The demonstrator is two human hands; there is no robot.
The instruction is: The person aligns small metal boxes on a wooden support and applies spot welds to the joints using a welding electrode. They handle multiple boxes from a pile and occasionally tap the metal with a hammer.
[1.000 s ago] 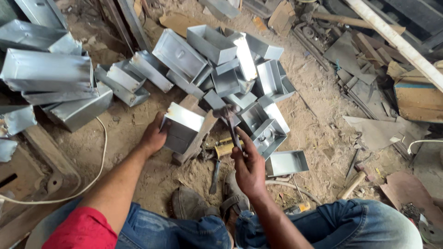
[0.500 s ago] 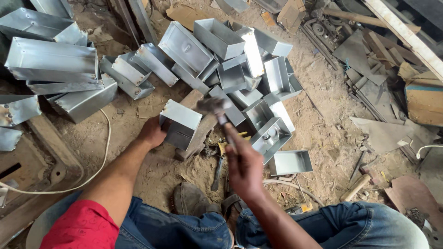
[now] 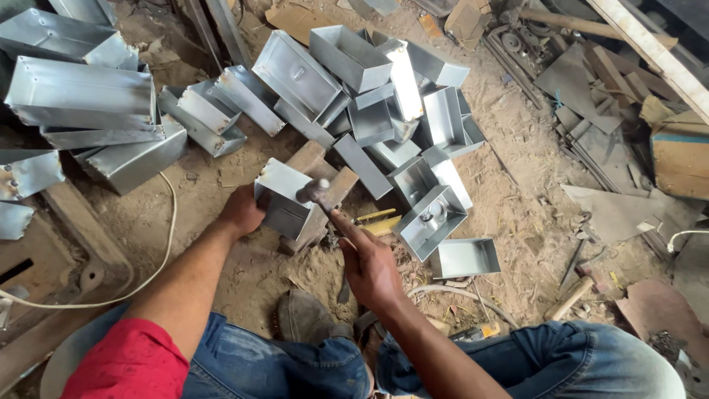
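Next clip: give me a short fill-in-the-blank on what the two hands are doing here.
1. The right hand grips a ____ by its handle.
2. The left hand steadies a sheet-metal ____ on the wooden block.
3. The hammer head is at the box's ____ edge.

Missing words: hammer; box; right

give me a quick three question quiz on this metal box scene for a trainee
1. True or false: the left hand steadies the metal box on the wooden block.
2. What does the right hand grip? A) pliers B) hammer C) saw
3. Fill in: the hammer head sits against the ____.

Key
1. True
2. B
3. metal box
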